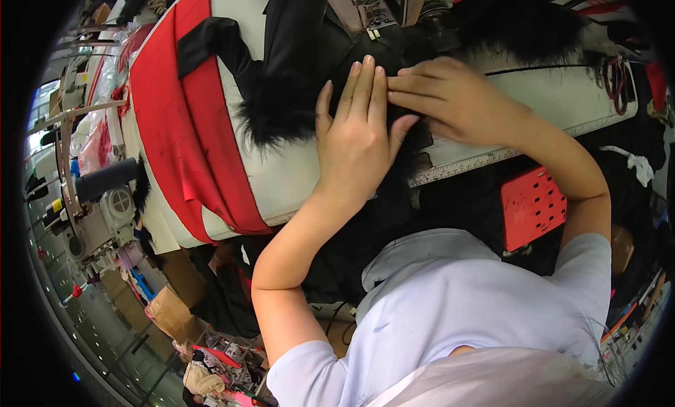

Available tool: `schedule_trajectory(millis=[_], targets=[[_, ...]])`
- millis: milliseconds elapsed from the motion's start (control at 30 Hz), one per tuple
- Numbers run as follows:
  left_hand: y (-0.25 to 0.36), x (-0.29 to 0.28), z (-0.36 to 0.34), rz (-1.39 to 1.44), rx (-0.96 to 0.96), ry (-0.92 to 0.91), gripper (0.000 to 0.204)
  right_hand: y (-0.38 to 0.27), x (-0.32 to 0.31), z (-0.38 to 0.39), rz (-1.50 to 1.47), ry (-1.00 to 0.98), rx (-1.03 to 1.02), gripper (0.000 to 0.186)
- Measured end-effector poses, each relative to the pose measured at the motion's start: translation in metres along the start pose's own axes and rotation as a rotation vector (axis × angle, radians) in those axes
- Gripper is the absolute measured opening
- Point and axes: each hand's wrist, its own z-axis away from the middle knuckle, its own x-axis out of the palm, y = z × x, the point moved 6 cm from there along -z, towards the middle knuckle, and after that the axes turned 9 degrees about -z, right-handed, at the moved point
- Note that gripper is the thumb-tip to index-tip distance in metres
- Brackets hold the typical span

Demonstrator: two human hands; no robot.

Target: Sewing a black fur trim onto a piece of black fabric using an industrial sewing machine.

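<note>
Black cloth with fluffy black fur trim [281, 108] lies across the pale sewing table [281, 168], running under the sewing machine [380, 10]. My left hand [358, 133] is flat on the black cloth, its fingers stretched toward the needle area and the thumb out to the right. From the right, my right hand [457, 101] lies across the same cloth with its fingers extended leftward, their tips close beside my left fingers. Neither hand is wrapped around anything. The cloth directly beneath both palms is hidden.
Red cloth strips [169, 91] drape over the table's left side. A measuring tape [478, 157] follows the front edge. Red-handled scissors [619, 87] lie at the right end, and more black fur [520, 27] behind. A red perforated plate [534, 210] sits below the edge.
</note>
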Motion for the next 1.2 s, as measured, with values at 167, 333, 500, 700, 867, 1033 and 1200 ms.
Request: schedule_trajectory(millis=[167,333,500,700,867,1033,1200], targets=[[0.004,0.001,-0.001,-0.097,0.012,0.013,0.056,0.018,-0.016,0.003,0.145,0.054,0.053,0.051],[0.003,0.0,-0.004,-0.099,0.017,-0.046,0.054,0.048,-0.018,-0.006,0.4,0.06,0.139,0.03],[-0.009,0.004,-0.01,-0.146,0.089,-0.021,0.051,0.057,-0.015,-0.016,0.356,0.051,0.181,0.012],[-0.061,0.009,-0.044,-0.077,0.293,-0.134,0.061,0.056,-0.013,-0.027,0.488,-0.073,0.268,0.012],[-0.069,0.003,-0.058,-0.029,0.511,-0.21,0.064,0.02,-0.01,-0.008,0.685,-0.211,0.315,0.012],[-0.07,0.004,-0.055,-0.05,0.515,-0.203,0.066,0.022,-0.017,-0.017,0.681,-0.299,0.348,0.016],[-0.068,0.004,-0.056,-0.016,0.535,-0.174,0.063,0.024,-0.02,-0.015,0.551,0.045,0.073,0.019]])
